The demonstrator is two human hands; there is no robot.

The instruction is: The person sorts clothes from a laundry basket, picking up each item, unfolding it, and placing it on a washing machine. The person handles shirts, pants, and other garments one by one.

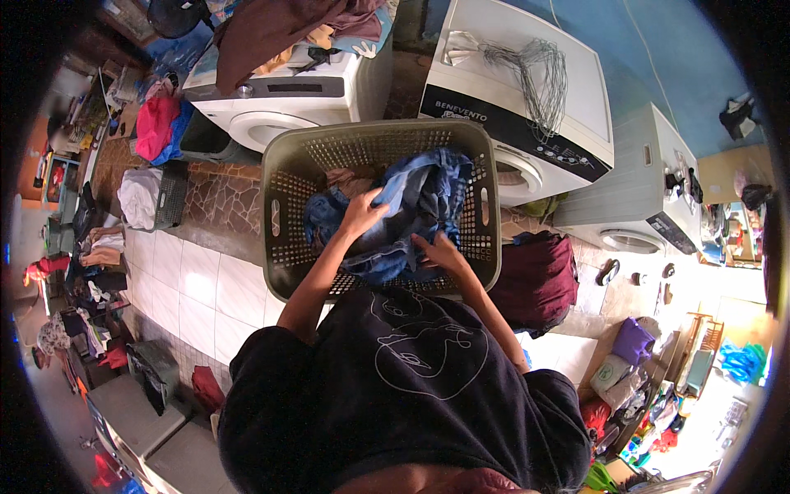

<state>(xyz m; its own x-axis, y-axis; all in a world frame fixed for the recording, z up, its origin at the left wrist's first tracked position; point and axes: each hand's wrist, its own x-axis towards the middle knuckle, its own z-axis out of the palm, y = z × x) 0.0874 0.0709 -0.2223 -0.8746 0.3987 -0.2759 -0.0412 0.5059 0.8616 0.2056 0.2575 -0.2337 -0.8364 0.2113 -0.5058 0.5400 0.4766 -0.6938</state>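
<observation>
The left hand (364, 216) and right hand (442, 251) are gripping crumpled blue denim clothing (442, 177) inside a rectangular, olive-green, perforated plastic basket (370, 132).

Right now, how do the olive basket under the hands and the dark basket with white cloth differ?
The olive basket looks larger than the dark basket. The olive basket holds mostly blue cloth; the dark basket, white cloth. Both: open tops, perforated walls.
</observation>
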